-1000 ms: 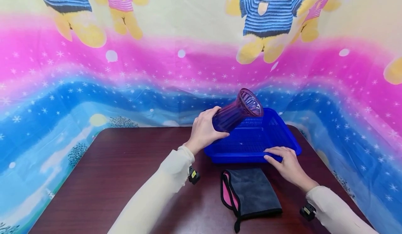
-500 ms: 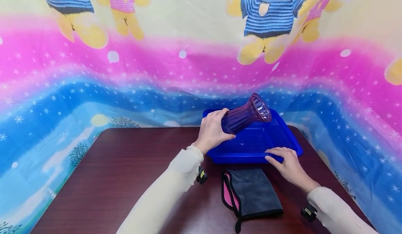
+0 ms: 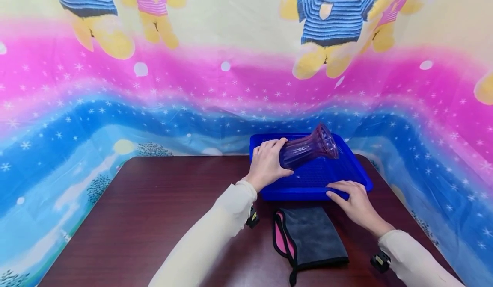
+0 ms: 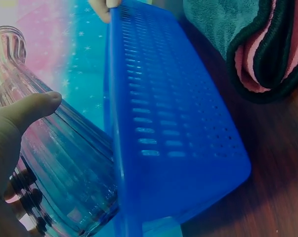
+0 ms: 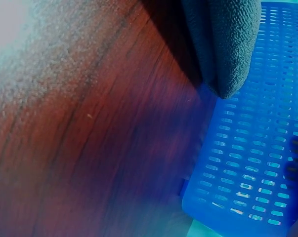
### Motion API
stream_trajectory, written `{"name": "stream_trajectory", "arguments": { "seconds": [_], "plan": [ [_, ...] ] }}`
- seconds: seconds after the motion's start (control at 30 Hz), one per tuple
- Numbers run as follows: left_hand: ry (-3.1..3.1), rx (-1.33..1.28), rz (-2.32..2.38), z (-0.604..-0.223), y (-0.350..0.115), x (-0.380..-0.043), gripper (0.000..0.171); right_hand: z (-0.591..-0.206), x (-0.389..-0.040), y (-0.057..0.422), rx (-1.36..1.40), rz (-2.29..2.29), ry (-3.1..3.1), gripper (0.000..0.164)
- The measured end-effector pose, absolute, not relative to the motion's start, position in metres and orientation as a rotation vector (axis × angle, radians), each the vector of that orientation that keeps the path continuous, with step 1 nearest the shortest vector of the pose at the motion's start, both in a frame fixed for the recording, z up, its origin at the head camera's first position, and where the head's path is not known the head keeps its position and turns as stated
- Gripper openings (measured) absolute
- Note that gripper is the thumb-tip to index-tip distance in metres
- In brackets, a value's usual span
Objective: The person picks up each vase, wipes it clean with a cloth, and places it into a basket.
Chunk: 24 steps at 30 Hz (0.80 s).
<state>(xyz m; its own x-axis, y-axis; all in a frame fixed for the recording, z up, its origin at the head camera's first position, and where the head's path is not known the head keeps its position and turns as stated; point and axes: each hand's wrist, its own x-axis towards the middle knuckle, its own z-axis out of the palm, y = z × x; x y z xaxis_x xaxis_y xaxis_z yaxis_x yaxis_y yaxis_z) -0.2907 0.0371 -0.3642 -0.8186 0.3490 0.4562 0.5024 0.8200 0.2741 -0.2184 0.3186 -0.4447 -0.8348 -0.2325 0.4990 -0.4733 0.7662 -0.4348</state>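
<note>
My left hand grips a ribbed purple glass vase near its base. The vase lies tilted above the basket, its flared mouth pointing right and a little up. In the left wrist view my thumb lies along one side of the vase, and the fingers wrap behind it. Under it stands a blue plastic basket with slotted walls. At the basket's front right, my right hand pinches the rim between thumb and fingers. The right wrist view shows the basket's slotted side, with most of that hand out of sight.
A folded grey cloth with black edging and a pink inner side lies just in front of the basket. All stand on a dark reddish wooden table. Behind it hangs a printed curtain with bears and snowflakes.
My left hand has moved right and down with the vase, which now tilts closer to level, lower over the basket. The right hand stays on the rim; basket and cloth keep their places.
</note>
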Motion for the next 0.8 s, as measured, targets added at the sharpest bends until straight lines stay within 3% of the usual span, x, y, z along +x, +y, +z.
{"name": "stream_trajectory", "arguments": {
  "seconds": [0.8],
  "plan": [
    [-2.732,-0.653,-0.544,-0.384,0.048,-0.295,0.092,-0.444,-0.218,0.318,0.536,0.784,-2.539,0.02]
  ]
}}
